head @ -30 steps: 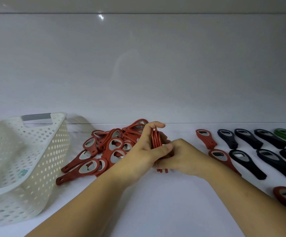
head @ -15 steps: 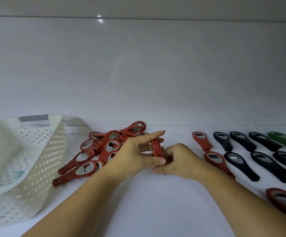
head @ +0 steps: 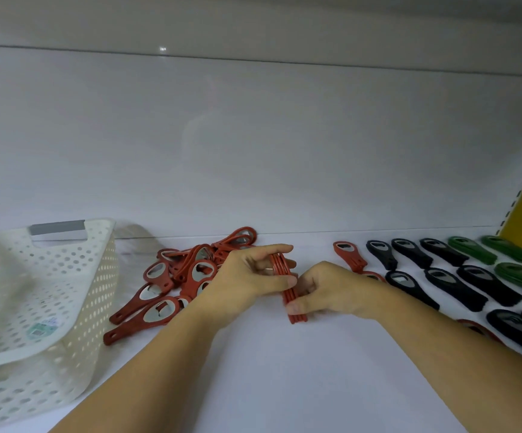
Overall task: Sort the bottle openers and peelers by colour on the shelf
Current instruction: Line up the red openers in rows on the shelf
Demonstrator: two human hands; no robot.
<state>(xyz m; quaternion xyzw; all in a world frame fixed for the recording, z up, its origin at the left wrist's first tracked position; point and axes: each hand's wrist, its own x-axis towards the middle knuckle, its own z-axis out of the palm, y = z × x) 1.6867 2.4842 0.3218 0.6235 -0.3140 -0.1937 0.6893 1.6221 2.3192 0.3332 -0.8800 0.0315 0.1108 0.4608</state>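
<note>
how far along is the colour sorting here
Done: black plastic bottle openers and green plastic bottle openers lie in rows on the right. In hand: left hand and right hand grip a stack of red plastic bottle openers. Left: the loose red heap by the white perforated basket.

Red openers (head: 172, 285), black openers (head: 459, 276), green openers (head: 503, 254), and a white perforated basket (head: 75, 307).

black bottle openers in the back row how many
3 black bottle openers, side by side between the red bottle opener and the green bottle opener; none hidden.
</note>
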